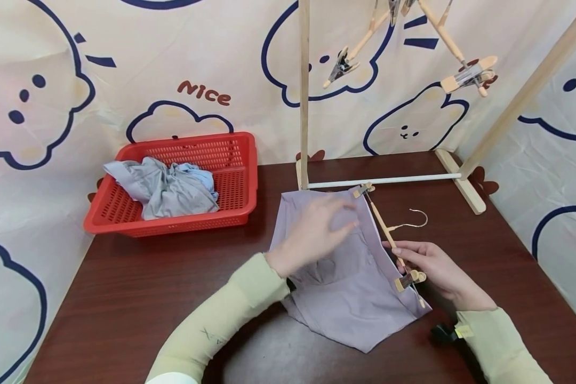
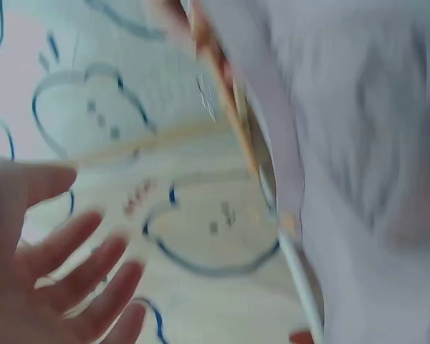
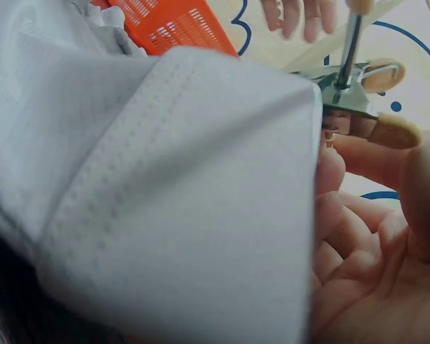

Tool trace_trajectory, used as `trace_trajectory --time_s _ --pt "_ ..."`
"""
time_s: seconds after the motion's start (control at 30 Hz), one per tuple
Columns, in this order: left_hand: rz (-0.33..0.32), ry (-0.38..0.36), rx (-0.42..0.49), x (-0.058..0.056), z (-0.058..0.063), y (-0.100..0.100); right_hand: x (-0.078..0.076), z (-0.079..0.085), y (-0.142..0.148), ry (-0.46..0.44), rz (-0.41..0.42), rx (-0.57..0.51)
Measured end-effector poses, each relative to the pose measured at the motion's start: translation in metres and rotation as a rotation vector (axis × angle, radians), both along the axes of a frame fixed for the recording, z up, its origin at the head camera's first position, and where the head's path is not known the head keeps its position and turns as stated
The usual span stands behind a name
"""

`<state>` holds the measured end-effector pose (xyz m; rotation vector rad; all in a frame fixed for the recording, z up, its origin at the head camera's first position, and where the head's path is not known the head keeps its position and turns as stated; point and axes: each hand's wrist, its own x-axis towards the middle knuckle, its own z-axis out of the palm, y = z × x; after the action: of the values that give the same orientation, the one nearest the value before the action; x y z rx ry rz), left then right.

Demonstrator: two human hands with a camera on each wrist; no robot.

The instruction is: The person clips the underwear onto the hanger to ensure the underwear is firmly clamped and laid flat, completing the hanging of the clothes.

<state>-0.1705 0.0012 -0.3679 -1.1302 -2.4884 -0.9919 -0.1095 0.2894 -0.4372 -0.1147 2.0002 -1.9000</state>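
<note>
A lilac garment (image 1: 336, 298) with a wide waistband, shaped like shorts, lies on the table. Along its waistband runs a wooden clip hanger (image 1: 383, 221), hook to the right. The hanger's far clip (image 1: 364, 190) and near clip (image 1: 405, 281) both sit at the waistband's edge. My right hand (image 1: 437, 269) pinches the hanger bar close to the near clip; in the right wrist view its curled fingers are beside the waistband. Blurred, my left hand (image 1: 314, 232) is over the garment; the left wrist view shows its fingers spread, holding nothing.
At the back left stands a red basket (image 1: 173, 226) with crumpled grey and light blue cloth (image 1: 173, 186). A wooden rack with a white lower bar (image 1: 389, 181) stands behind the garment. Wooden clip hangers (image 1: 444, 37) hang above. Patterned curtains (image 1: 206, 53) surround the table.
</note>
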Motion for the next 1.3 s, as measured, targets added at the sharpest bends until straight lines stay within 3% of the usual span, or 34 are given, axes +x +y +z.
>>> trace_trajectory --time_s 0.07,0.17,0.27,0.5,0.83,1.17,1.3 --pt "0.133 0.008 0.072 -0.016 0.007 -0.011 0.0 -0.001 -0.001 0.023 -0.012 0.024" --pt "0.281 -0.013 0.157 -0.038 0.018 -0.026 0.0 -0.001 -0.001 0.052 -0.03 0.048" --pt "0.352 -0.092 0.208 -0.056 0.026 -0.035 0.0 -0.001 -0.002 0.056 -0.048 0.041" --pt "0.374 -0.23 0.222 -0.086 0.037 -0.04 0.0 -0.001 -0.002 0.062 -0.055 0.052" --pt "0.364 -0.338 0.29 -0.109 0.05 -0.033 0.003 0.0 -0.002 0.091 -0.081 0.051" --pt "0.36 -0.307 0.334 -0.123 0.036 -0.029 0.004 0.012 -0.004 0.061 -0.118 -0.109" --pt "0.356 -0.293 0.351 -0.126 0.032 -0.028 0.002 0.018 -0.004 0.1 -0.143 -0.109"
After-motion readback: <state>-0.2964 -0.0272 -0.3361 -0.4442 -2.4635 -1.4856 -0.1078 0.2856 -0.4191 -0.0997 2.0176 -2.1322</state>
